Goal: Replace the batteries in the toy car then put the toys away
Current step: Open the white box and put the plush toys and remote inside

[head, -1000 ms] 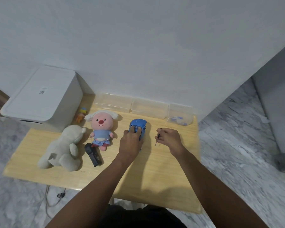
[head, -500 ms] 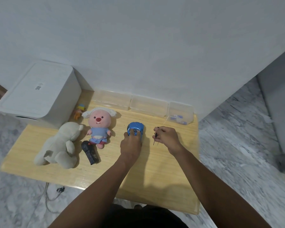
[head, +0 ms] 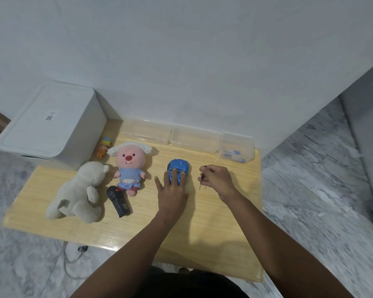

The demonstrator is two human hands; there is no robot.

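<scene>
Left hand (head: 172, 190) on car (head: 178, 168), fingers laid flat over it.
Car shiny blue; right hand (head: 216, 179) pinches screwdriver (head: 200, 183).

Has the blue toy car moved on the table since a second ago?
No. The blue toy car sits in the same spot relative to the pink plush and the clear bins, under the left hand.

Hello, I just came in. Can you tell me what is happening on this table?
A person sits at a low wooden table. The left hand rests with straight fingers on a blue toy car. The right hand grips a small screwdriver, tip down beside the car. Two plush toys and a black remote control lie to the left. Nothing is put away yet.
</scene>
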